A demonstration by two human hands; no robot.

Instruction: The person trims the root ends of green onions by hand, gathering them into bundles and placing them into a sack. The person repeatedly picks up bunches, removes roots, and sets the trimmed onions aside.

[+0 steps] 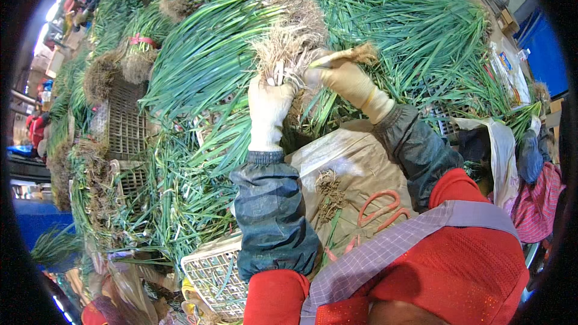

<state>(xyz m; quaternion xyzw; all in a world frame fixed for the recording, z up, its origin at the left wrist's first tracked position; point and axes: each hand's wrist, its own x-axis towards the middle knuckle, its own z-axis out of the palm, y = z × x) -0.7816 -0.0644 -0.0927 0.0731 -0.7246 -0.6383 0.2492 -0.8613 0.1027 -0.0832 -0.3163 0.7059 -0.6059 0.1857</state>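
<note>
Both my hands wear pale knitted gloves below dark sleeve covers. My left hand (271, 110) grips the white stem bases of a small bunch of rooted green plants (280, 70), its pale roots fanned upward. Close to its right, my right hand (347, 79) is partly blurred, with a yellowish leaf or stem (343, 56) across its fingers; its grip is unclear. Behind both hands lies a larger pile of long green leaves (203, 45) with a matted brown root mass (300, 13). Red-handled scissors (381, 210) rest on the brown cloth (356, 162) over my lap, beside loose roots (330, 194).
Green leaves (406, 31) are heaped at the back and right. Plastic crates (128, 117) stand at the left, near root bundles, one tied with a red band (142, 40). A white crate (216, 275) is by my left elbow. People appear at the far left.
</note>
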